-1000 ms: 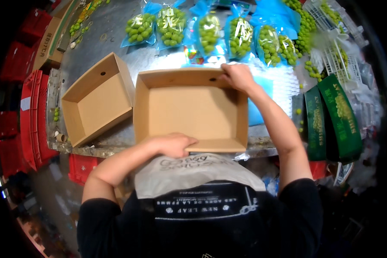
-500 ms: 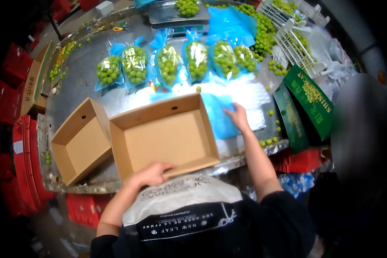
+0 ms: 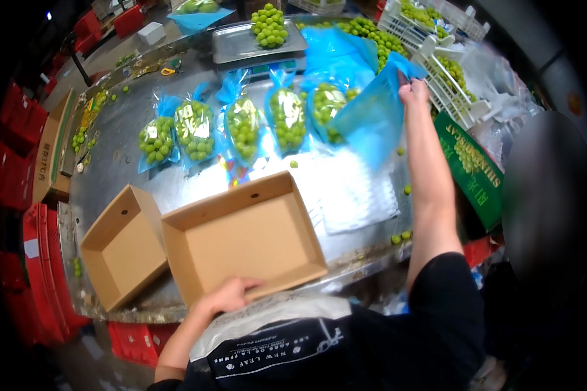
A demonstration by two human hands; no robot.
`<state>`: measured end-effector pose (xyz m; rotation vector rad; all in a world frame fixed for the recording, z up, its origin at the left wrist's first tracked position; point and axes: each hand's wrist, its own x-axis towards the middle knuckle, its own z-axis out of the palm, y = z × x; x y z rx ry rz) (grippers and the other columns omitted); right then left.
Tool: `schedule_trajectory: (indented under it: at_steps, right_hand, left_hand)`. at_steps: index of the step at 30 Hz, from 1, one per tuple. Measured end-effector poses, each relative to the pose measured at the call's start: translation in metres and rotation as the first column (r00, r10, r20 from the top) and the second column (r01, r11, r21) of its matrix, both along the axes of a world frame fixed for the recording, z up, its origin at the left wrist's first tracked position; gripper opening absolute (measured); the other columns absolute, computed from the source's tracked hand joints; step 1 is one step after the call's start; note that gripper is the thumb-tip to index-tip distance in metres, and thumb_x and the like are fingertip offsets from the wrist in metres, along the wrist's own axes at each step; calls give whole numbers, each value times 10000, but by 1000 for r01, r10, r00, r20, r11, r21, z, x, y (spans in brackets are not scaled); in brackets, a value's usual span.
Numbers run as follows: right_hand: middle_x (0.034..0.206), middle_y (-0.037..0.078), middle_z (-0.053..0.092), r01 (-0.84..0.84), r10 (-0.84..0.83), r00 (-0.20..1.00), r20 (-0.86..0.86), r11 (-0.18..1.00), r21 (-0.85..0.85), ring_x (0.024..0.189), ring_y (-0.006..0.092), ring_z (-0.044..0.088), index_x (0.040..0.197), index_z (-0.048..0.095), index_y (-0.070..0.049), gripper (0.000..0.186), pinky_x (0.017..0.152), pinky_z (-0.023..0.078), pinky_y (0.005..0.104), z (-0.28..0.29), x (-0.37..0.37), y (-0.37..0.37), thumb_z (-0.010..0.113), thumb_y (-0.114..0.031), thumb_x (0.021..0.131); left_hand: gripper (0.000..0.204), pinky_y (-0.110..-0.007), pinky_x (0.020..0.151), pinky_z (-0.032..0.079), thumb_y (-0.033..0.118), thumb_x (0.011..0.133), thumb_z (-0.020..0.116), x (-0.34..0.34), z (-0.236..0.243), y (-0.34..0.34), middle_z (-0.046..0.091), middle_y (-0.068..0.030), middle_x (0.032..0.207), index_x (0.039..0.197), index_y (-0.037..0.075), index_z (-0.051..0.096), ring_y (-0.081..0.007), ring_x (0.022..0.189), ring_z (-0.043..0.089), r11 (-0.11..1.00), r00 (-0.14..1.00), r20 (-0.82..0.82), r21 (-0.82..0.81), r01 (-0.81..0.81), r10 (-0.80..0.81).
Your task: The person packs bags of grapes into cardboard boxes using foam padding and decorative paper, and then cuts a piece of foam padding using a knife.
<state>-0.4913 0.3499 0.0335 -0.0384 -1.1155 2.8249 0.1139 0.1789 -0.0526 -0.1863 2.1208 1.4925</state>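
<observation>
While a blue plastic sheet [image 3: 375, 114] is pinched at its edge by the right hand [image 3: 414, 92], the near wall of an open tan cardboard box [image 3: 241, 244] is grasped by the left hand [image 3: 230, 295]. Both are held over the metal surface [image 3: 111, 153]; bagged green grapes [image 3: 244, 125] are lined up beyond, partly hidden by the sheet.
</observation>
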Motion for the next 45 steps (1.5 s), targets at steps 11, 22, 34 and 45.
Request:
schedule_trajectory:
  at_steps: [11, 22, 34, 45]
  right_hand:
    - [1222, 180, 522, -188, 577, 784, -229, 573, 798, 1103, 292, 500, 1195, 545, -140, 370, 949, 406, 386, -18, -81, -113, 501, -59, 837]
    - [1456, 211, 223, 189, 448, 892, -54, -261, 947, 1342, 347, 231, 1351, 364, -31, 800, 1071, 247, 431, -142, 118, 53, 745, -301, 702]
    - [905, 98, 581, 566, 578, 738, -348, -249, 786, 882, 261, 541, 851, 597, -49, 102, 788, 395, 373, -71, 228, 118, 634, -95, 767]
    - [1035, 155, 625, -955, 967, 253, 13, 247, 166, 900, 228, 632, 1149, 519, 55, 375, 805, 510, 338, 83, 343, 6, 451, -213, 896]
  left_hand:
    - [369, -267, 800, 440, 178, 740, 712, -12, 11, 2, 649, -98, 965, 1083, 88, 609, -153, 900, 592, 989, 981, 138, -73, -128, 137]
    - [453, -286, 839, 438, 74, 666, 711, -20, 15, 3, 638, -114, 1009, 1101, 42, 589, -197, 970, 585, 987, 978, 139, -64, -147, 155]
    - [600, -323, 917, 426, 154, 671, 702, -17, -2, 3, 573, -202, 1162, 1226, 29, 511, -289, 1076, 555, 1000, 999, 47, 27, -2, 1]
    - [965, -359, 1032, 311, 98, 647, 780, -65, 93, -7, 377, -130, 1376, 1420, 51, 205, -229, 1254, 379, 749, 497, -560, 519, -413, 663]
